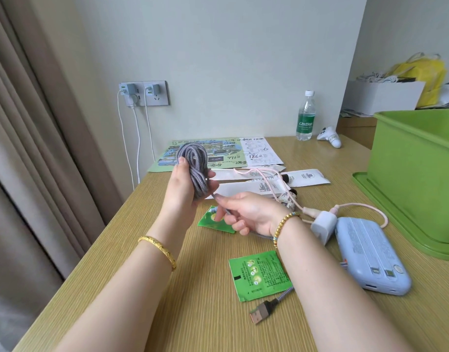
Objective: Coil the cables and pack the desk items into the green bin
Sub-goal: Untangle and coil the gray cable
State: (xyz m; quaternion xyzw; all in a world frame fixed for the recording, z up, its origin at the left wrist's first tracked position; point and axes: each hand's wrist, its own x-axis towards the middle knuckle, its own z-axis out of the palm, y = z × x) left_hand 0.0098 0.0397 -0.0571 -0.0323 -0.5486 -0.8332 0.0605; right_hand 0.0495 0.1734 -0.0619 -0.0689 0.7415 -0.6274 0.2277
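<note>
The left hand (185, 184) holds the coiled grey cable (194, 168) upright above the desk (205, 313), thumb and fingers curled round its loops; the right hand (246, 212) pinches the loose strand just below the coil; the USB plug (262, 311) lies on the desk near the right forearm; the green bin (416, 174) stands well apart at right.

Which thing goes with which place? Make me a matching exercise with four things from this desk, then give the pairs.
Things:
1. grey cable coil
2. USB plug
3. water bottle
4. power bank

Places:
A. standing at the back wall
B. lying on the desk by the green bin
C. held up in the left hand
D. lying loose on the desk near the green packet

Pairs: 1-C, 2-D, 3-A, 4-B
</note>
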